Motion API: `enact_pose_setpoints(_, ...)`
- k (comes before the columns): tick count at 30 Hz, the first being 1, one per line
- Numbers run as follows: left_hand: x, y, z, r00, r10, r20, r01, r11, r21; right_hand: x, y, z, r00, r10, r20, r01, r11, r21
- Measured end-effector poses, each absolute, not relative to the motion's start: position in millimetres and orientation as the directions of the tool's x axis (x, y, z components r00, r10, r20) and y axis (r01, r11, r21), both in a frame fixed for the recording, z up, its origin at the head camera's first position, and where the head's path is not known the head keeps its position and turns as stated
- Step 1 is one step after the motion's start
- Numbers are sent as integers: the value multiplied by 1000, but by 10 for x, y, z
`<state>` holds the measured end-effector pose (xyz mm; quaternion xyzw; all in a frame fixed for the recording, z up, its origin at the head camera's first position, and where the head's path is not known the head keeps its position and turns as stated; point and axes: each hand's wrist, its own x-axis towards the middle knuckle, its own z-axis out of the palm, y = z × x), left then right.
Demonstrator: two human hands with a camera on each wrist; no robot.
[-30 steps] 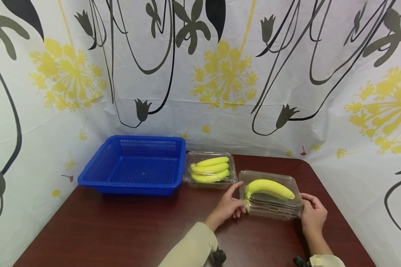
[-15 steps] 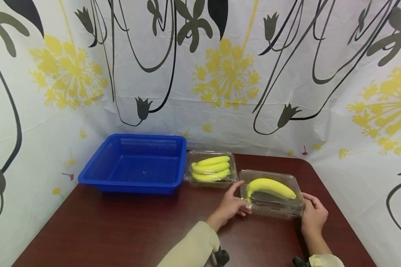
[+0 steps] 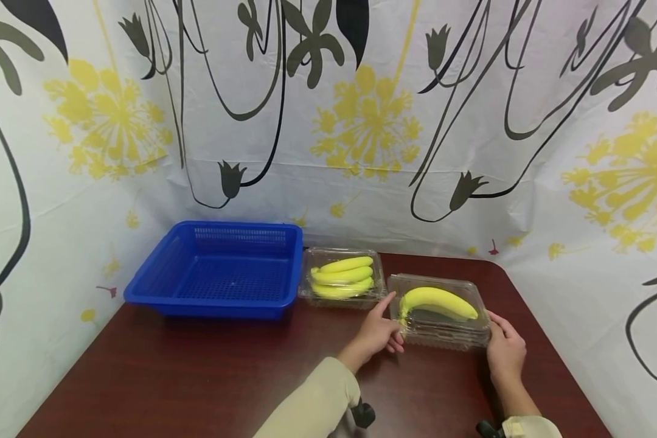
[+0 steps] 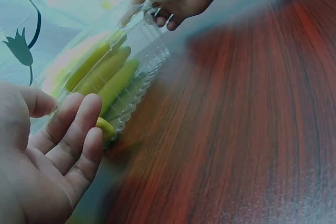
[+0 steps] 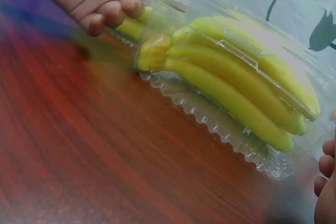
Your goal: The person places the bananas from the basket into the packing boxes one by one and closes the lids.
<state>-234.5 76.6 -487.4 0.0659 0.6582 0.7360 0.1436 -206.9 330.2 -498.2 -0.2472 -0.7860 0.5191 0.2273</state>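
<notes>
A clear plastic clamshell box (image 3: pixel 473 337) holding a bunch of bananas (image 3: pixel 435 298) is between my two hands on the right of the table. My left hand (image 3: pixel 378 328) holds its near left corner, one digit along the left edge and the other fingers low in front. At the opposite end, my right hand (image 3: pixel 506 350) grips the box's right side. The left wrist view shows the right hand's fingers (image 4: pixel 167 22) curled beneath the far end. In the right wrist view, several bananas (image 5: pixel 231 82) lie side by side under the lid.
Just left of the held box stands a second clear clamshell box (image 3: pixel 380 277) of bananas. A blue plastic basket (image 3: pixel 213 301) with slotted walls sits at the back left of the dark red table (image 3: pixel 241 371). A patterned cloth (image 3: pixel 285 140) hangs close behind.
The held box has shifted slightly toward the back of the table, both hands moving along with it. The second box and the basket have stayed in place.
</notes>
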Motion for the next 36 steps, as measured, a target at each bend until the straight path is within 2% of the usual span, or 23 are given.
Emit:
enact_pose_setpoints(3,-2345,757,-4863,-950,297,-94,-123,-80,989,-2053,3292,-4987,-788,606,111,146,359,-922)
enact_pose_setpoints(6,-2344,749,-4882,-948,305,-92,-117,-66,991,-2024,3274,-5015,-800,590,111,106,321,-941)
enact_pose_setpoints(11,-2360,733,-5082,-919,394,-28,-96,-154,983,-1904,3245,-5060,-823,561,89,-6,149,-989)
enact_pose_setpoints(15,-2394,672,-5191,-904,426,36,-66,-221,973,-1878,3183,-5035,-824,564,55,-19,69,-997)
enact_pose_setpoints(24,-2422,588,-5212,-900,409,152,41,-267,963,-2020,3068,-4979,-776,629,47,-78,-22,-997)
enact_pose_setpoints(31,-2398,594,-5211,-910,379,170,57,-292,955,-2121,3025,-4994,-724,689,35,-113,-68,-991)
enact_pose_setpoints(36,-2358,602,-5208,-932,322,165,68,-291,954,-2207,3019,-5021,-723,690,29,-93,-56,-994)
